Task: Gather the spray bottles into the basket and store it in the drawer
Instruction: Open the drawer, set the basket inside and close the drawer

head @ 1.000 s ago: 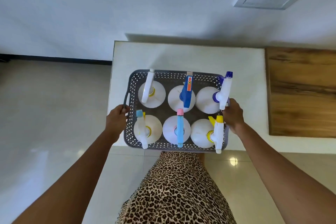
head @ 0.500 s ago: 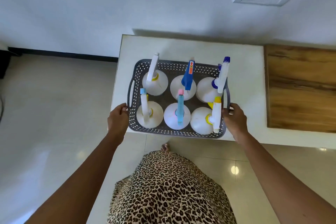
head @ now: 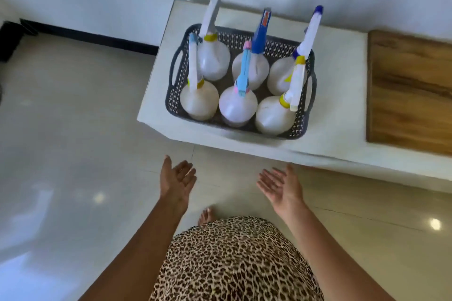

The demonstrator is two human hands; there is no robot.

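A dark grey perforated basket (head: 176,85) stands on the left end of a white counter (head: 337,85). Several white spray bottles (head: 238,108) stand upright inside it in two rows, with white, blue, pink-and-blue and yellow trigger heads. My left hand (head: 176,181) and my right hand (head: 278,187) hang over the floor below the counter's front edge, apart from the basket. Both hands are open with palms turned inward and nothing in them. No drawer shows in the head view.
A wooden board (head: 411,90) covers the counter's right part. Glossy pale floor tiles (head: 73,154) spread to the left and below. A white wall with a black skirting strip (head: 93,38) runs behind. My leopard-print skirt (head: 232,264) and a bare foot (head: 206,217) fill the bottom.
Both hands have let go of the basket's handles and drawn back below the counter edge. The basket stays on the counter. The view has pulled back and tilted.
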